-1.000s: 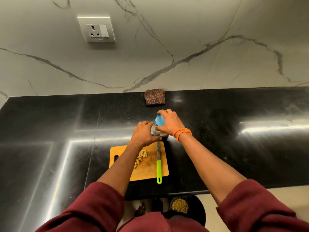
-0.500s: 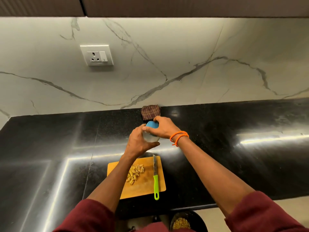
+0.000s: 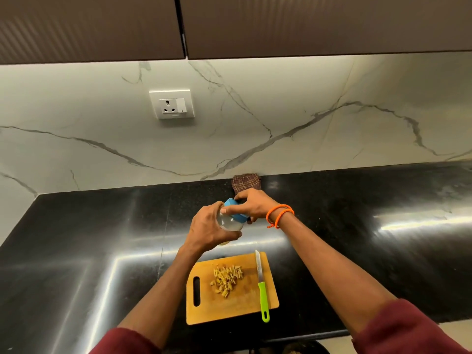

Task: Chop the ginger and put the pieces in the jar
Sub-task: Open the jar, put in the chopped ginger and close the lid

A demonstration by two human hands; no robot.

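Both hands (image 3: 212,227) hide most of jar (image 3: 229,222); contents unclear.

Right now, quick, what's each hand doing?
Left hand: closed around the clear jar, holding it up.
Right hand: closed on the jar's blue lid.

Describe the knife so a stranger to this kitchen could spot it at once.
Start at the black countertop and find the wooden cutting board near its front edge. The knife lies along the board's right side, beside the chopped ginger. Its bright green handle sets it apart.
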